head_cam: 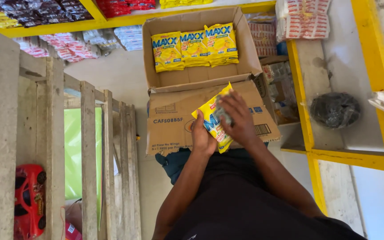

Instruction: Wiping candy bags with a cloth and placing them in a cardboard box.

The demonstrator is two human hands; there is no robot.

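A stack of yellow snack packets (214, 120) with blue lettering is gripped between both hands above the front flap of an open cardboard box (174, 111). My left hand (202, 137) supports the stack from below and the left. On top of it, my right hand (237, 116) presses down with the fingers spread over the packets. Inside the box, a row of the same yellow packets (194, 46) stands along the far wall.
Yellow shelving (305, 120) runs around the box, with red, purple and white packets on it. A dark plastic bag (334, 110) lies on the right shelf. A wooden slatted frame (90, 151) stands at the left, with a red toy car (29, 202) below.
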